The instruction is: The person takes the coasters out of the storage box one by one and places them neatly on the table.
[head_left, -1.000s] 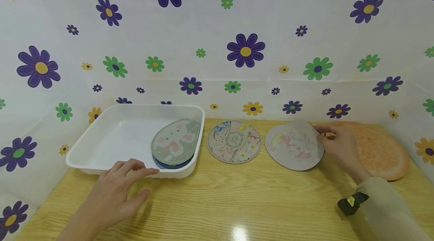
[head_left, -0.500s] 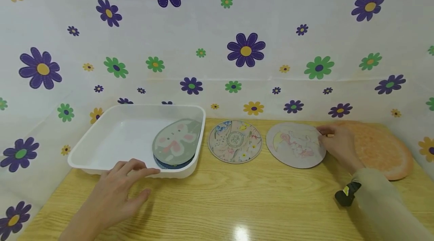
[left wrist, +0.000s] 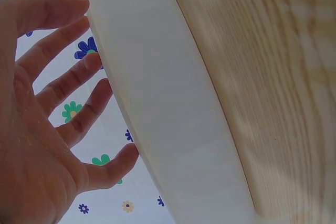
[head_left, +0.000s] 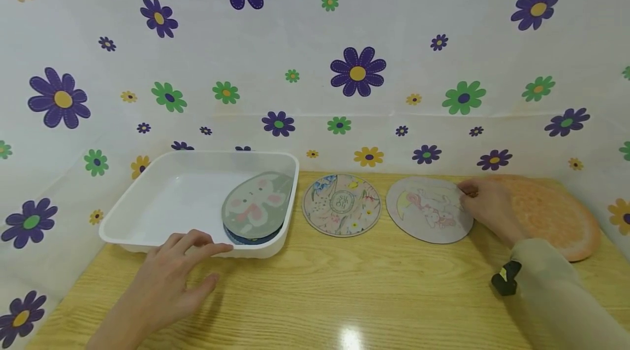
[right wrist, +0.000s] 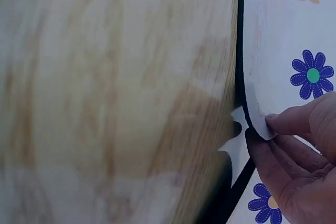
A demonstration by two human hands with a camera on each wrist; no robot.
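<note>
My right hand (head_left: 487, 210) pinches the right edge of a pale, thin round mat (head_left: 427, 210) with a faint unicorn-like drawing. In the right wrist view the thumb lies over the mat (right wrist: 258, 95) and fingers reach under its dark-backed edge. The mat looks nearly level with the tabletop in the head view. My left hand (head_left: 169, 279) touches the front rim of a white plastic tray (head_left: 177, 197), fingers spread. In the left wrist view, the fingertips (left wrist: 100, 61) meet that rim. Inside the tray's right end, a grey-green egg-shaped mat (head_left: 257, 205) with a rabbit overlaps a dark blue one (head_left: 253, 240).
A round floral mat (head_left: 342, 205) lies between the tray and the pale mat. Far right, partly behind my right hand, lies a large orange-slice mat (head_left: 556, 221). A flower-print cloth (head_left: 315, 38) hangs behind the wooden table (head_left: 305, 295).
The pale mat's right side has come down, so the mat appears flatter, and my right hand has stayed on its edge. My left hand holds its place at the tray.
</note>
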